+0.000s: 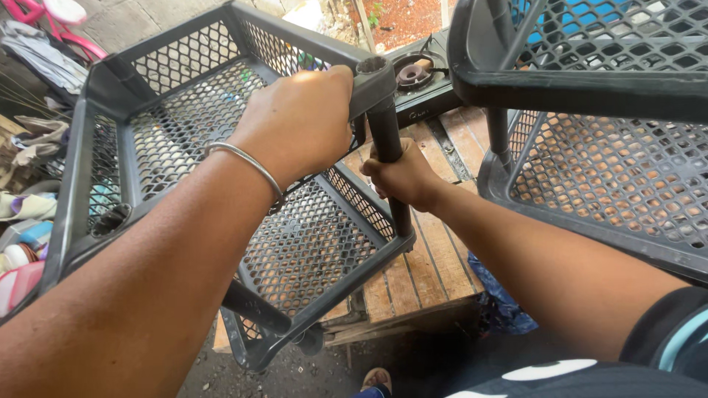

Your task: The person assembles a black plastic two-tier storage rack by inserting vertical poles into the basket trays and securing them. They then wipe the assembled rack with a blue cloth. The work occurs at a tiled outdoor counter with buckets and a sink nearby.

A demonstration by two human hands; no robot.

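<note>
Presently I am logging: left hand (pixel 299 121) clamping the top corner of the grey mesh rack (pixel 184 110). Right hand (pixel 402 177) is wrapping tight around its upright post (pixel 389 140), above the wooden pallet (pixel 431 258).

A second dark grey plastic mesh rack (pixel 605 169) fills the right side, its shelves perforated like netting. Beneath it lies a weathered wooden plank platform (pixel 435 258). At the far end of the planks sits a black gas stove (pixel 417 81) with one round burner. Far left, a pink plastic frame (pixel 44 22), perhaps a child's tricycle, stands above crumpled cloths (pixel 37 140). A sandalled foot (pixel 376 379) shows near, on the dirt ground (pixel 295 372).
</note>
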